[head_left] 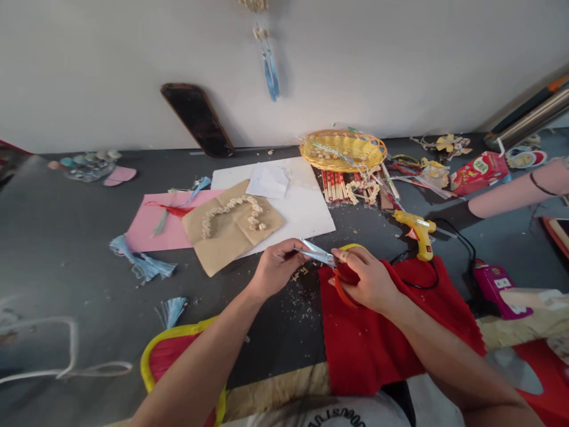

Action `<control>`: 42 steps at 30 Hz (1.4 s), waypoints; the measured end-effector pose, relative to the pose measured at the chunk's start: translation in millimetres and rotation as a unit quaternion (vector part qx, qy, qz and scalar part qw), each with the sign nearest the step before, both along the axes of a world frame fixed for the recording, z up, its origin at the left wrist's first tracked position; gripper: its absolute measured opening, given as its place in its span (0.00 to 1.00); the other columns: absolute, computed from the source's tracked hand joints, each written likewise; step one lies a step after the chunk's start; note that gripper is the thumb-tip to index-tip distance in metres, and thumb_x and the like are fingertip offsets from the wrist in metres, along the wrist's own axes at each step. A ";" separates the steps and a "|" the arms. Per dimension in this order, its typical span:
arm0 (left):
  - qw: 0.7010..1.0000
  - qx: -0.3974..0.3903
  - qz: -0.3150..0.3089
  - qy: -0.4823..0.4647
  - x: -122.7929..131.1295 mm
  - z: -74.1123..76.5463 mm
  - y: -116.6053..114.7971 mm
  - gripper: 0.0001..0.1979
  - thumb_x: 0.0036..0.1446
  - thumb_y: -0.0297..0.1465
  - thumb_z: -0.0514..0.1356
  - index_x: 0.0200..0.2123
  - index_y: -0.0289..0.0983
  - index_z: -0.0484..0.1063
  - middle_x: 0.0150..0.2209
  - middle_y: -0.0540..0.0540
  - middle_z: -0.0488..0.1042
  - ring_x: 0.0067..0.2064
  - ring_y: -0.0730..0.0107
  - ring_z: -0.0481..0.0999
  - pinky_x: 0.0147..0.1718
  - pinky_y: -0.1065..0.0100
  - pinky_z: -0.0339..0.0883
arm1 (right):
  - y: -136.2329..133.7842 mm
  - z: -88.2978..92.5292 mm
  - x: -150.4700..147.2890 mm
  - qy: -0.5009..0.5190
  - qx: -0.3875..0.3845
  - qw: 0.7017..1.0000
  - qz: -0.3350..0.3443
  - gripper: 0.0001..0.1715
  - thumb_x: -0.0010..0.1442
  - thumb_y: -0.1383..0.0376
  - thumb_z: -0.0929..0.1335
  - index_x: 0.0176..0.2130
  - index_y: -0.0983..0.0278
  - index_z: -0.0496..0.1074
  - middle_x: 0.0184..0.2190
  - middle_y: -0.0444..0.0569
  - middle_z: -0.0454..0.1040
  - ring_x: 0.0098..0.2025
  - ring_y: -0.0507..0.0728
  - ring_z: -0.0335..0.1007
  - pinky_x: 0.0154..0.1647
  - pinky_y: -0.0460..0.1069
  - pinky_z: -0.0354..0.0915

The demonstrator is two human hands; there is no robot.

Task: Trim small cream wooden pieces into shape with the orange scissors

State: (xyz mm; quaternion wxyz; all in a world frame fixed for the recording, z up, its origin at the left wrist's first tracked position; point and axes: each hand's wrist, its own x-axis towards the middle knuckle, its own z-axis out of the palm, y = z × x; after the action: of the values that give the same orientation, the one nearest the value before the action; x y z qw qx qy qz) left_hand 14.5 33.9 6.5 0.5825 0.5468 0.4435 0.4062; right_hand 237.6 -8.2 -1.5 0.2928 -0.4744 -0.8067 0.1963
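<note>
Table (66, 261): more room left than right. Scissors (331, 259) inside front edge, axis slanted, blades left-and-away. Right hand (372, 281) grips handles (344, 289); left hand (276, 268) at tips, can't tell if grasping.

The scissors' blades (316, 251) look like shiny metal, the handles (344, 292) plastic, the cloth (368, 350) matt.

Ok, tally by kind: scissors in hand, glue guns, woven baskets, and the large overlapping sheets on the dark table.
Silvery scissors with orange-red handles, in the right hand: 1
Yellow plastic glue gun: 1
Yellow oval woven basket: 1
Large flat sheets, white, brown and pink: 3
Total: 6
</note>
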 end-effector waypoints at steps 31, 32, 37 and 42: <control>0.997 -0.056 -0.028 -0.039 -3.7 -0.5 1.1 0.10 0.46 0.35 0.70 0.27 0.34 0.76 0.25 0.46 0.75 0.28 0.71 0.70 0.28 0.72 0.62 | 0.7 1.4 1.0 -0.043 0.035 0.998 -0.006 0.31 0.57 0.59 0.71 0.58 0.59 0.66 0.41 0.53 0.73 0.46 0.62 0.70 0.49 0.58 0.72; 0.997 -0.057 -0.029 -0.038 -4.2 -0.8 1.3 0.10 0.46 0.35 0.70 0.27 0.34 0.77 0.25 0.46 0.76 0.27 0.71 0.70 0.28 0.72 0.62 | 0.9 1.1 1.6 -0.044 0.037 0.998 -0.004 0.30 0.57 0.59 0.71 0.58 0.59 0.67 0.41 0.53 0.73 0.45 0.62 0.70 0.48 0.57 0.72; 0.998 -0.055 -0.029 -0.030 -4.6 -1.4 0.8 0.10 0.47 0.35 0.70 0.27 0.34 0.77 0.25 0.46 0.76 0.27 0.72 0.70 0.27 0.72 0.62 | 1.8 -1.7 3.8 -0.040 0.036 0.999 0.009 0.29 0.58 0.59 0.71 0.58 0.60 0.67 0.41 0.53 0.74 0.46 0.61 0.71 0.48 0.56 0.73; 0.997 -0.060 -0.034 -0.041 -3.4 -1.4 0.0 0.12 0.50 0.38 0.68 0.29 0.34 0.78 0.27 0.45 0.77 0.29 0.70 0.72 0.30 0.70 0.65 | 0.1 -5.1 2.4 -0.045 0.016 0.999 0.004 0.26 0.59 0.61 0.69 0.57 0.58 0.68 0.41 0.51 0.76 0.44 0.59 0.74 0.46 0.53 0.74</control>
State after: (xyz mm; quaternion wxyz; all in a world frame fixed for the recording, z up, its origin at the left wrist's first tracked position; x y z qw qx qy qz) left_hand 11.1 33.9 5.0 0.6452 0.5083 0.4240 0.3814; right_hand 240.0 -8.2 -6.6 0.2631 -0.4747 -0.8240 0.1629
